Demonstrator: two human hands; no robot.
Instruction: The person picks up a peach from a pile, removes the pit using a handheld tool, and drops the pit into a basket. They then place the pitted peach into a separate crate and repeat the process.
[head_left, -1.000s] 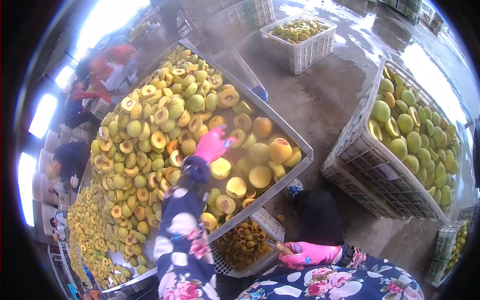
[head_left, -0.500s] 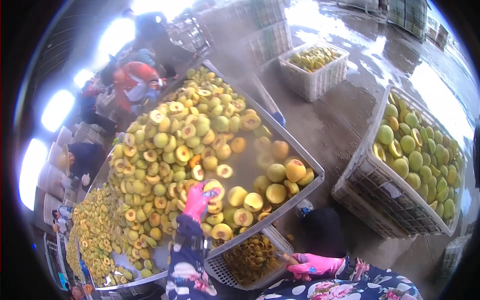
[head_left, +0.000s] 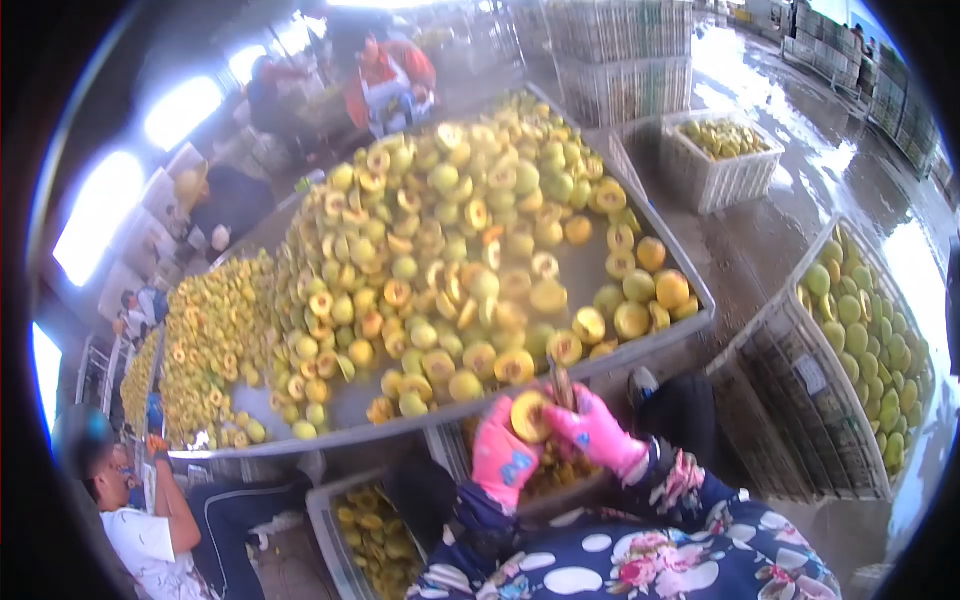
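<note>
My left hand (head_left: 503, 455) cups a peach half (head_left: 529, 415), fingers closed around its rim; my right hand (head_left: 598, 432) grips a knife (head_left: 560, 383) against it. The flesh looks soft and slippery.

Fruit heap (head_left: 440, 260) on table (head_left: 600, 262), crate (head_left: 780, 400) at right

Left hand (head_left: 503, 455), pink glove, cups peach half (head_left: 529, 415), cut face up. Right hand (head_left: 597, 432), pink glove, grips pitting tool (head_left: 560, 381), tip at fruit edge. Both hands just below near rim of metal sorting table (head_left: 640, 350), piled with halved and whole peaches (head_left: 440, 260). Crate of pits/scraps (head_left: 560, 470) under hands. White crate of green peaches (head_left: 860, 340) to right. Small crate (head_left: 720, 160) far right. Seated worker in white shirt (head_left: 150, 530) lower left; other workers (head_left: 390, 70) at far end.
</note>
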